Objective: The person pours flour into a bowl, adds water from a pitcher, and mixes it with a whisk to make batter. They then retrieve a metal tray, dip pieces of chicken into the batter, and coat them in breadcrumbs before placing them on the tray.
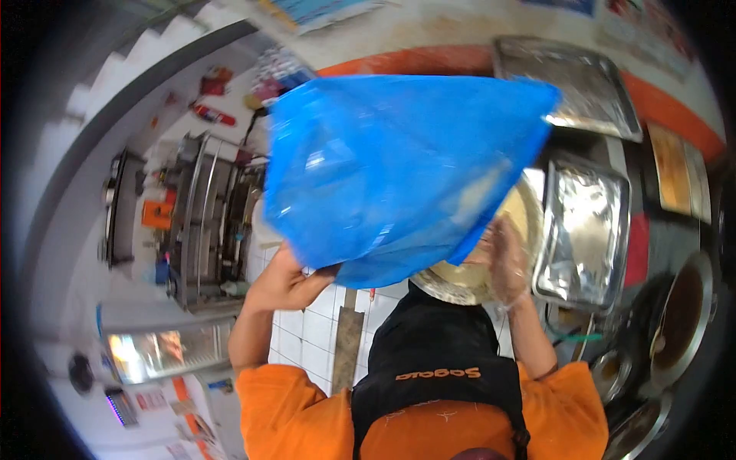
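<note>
A large blue plastic bag (pixel 391 169) spreads across the middle of the view. My left hand (pixel 290 285) pinches its lower left edge between thumb and fingers. Something pale shows faintly through the bag's right side. By the bag's lower right edge is my right hand (pixel 507 261), in a clear plastic glove, its fingers stretched upward and partly apart. It is over a round metal bowl (pixel 452 293) with a pale yellowish substance (pixel 521 215) inside. The bag hides much of this bowl, and the right hand's fingers are slightly blurred.
To the right of the bowl lies a shiny metal tray (pixel 581 230), with another tray (pixel 571 88) behind it. A large pan of brown liquid (pixel 682 318) stands at far right. Metal shelving (pixel 203 218) and a lit display case (pixel 165 349) are on the left.
</note>
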